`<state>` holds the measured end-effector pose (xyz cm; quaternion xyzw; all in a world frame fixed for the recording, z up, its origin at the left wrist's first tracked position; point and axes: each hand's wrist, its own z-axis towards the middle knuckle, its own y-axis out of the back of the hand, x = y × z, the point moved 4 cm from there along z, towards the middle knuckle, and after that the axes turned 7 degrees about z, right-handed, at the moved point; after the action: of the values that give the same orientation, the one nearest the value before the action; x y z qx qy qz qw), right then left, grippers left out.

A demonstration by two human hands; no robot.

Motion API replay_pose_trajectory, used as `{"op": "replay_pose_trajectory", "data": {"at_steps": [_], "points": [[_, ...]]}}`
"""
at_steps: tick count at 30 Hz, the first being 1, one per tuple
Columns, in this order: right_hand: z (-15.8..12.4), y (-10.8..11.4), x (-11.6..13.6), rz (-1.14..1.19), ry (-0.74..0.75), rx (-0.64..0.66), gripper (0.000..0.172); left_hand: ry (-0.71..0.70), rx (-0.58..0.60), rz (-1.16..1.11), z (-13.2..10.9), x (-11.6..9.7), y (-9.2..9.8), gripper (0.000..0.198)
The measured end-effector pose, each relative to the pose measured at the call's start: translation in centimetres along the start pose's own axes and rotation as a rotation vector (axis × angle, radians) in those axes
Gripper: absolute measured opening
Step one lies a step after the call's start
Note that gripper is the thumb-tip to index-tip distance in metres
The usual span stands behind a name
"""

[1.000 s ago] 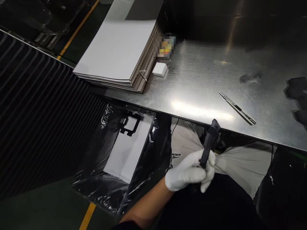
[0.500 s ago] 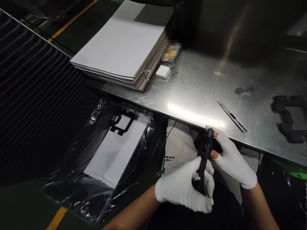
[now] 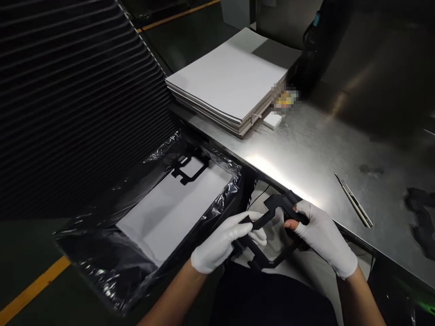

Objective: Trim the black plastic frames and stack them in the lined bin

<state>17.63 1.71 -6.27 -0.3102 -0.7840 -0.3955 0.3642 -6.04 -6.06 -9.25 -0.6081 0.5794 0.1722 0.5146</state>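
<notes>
Between my two gloved hands is a black angular frame (image 3: pixel 264 220) with an open middle, held over my lap and turned with its opening toward me. My left hand (image 3: pixel 226 240) pinches its left side, thumb on top and fingers behind. My right hand (image 3: pixel 321 237) grips the upper right corner; the bare thumb and a fingertip stick out of the white glove. A similar black frame (image 3: pixel 190 179) lies to the left on a white sheet (image 3: pixel 176 208), inside a black plastic-lined container (image 3: pixel 98 271). More black pieces (image 3: pixel 421 217) lie at the right on the metal table.
On the metal table (image 3: pixel 306 154) lies a slim pen-like cutter (image 3: pixel 353 201). Farther back stand a tall stack of white sheets (image 3: pixel 234 77) and a small white block (image 3: pixel 272 120). A dark ribbed panel (image 3: pixel 84 113) rises at the left.
The black frame has turned from edge-on to showing its open middle. My left hand has shifted left and up along it. The view has swung left.
</notes>
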Motion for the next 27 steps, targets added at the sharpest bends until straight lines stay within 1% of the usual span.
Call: {"op": "replay_pose_trajectory", "data": {"at_steps": [2,4,7,9,12,17,20,24,27], "points": [[1.0,-0.6,0.5,0.054,-0.004,0.035,0.042,0.013,-0.067,-0.088,-0.5,0.5,1.2,0.037],[2.0,-0.9,0.7,0.180,-0.028,0.055,0.054,0.030,-0.129,-0.237,-0.9,1.0,2.0,0.037],[2.9,-1.4,0.6,0.409,-0.143,0.076,0.071,0.028,-0.164,-0.522,-1.3,1.2,2.7,0.033],[3.4,-1.9,0.5,0.500,-0.206,0.085,0.073,0.029,-0.153,-0.689,-1.6,1.0,2.8,0.029],[4.1,-2.7,0.4,0.562,-0.194,0.103,0.068,0.037,-0.152,-0.826,-1.9,0.5,2.7,0.027],[5.5,-3.3,-0.4,0.596,-0.143,0.169,0.061,0.033,-0.199,-0.926,-2.5,0.2,2.5,0.029],[5.9,-3.6,-0.1,0.618,-0.129,0.220,0.059,0.025,-0.241,-0.953,-2.7,0.1,2.5,0.030],[6.3,-3.8,0.5,0.646,-0.118,0.225,0.059,-0.026,-0.265,-0.903,-2.8,-0.2,2.4,0.034],[6.7,-3.7,0.4,0.670,-0.109,0.218,0.060,-0.047,-0.292,-0.813,-2.9,-0.5,2.2,0.040]]}}
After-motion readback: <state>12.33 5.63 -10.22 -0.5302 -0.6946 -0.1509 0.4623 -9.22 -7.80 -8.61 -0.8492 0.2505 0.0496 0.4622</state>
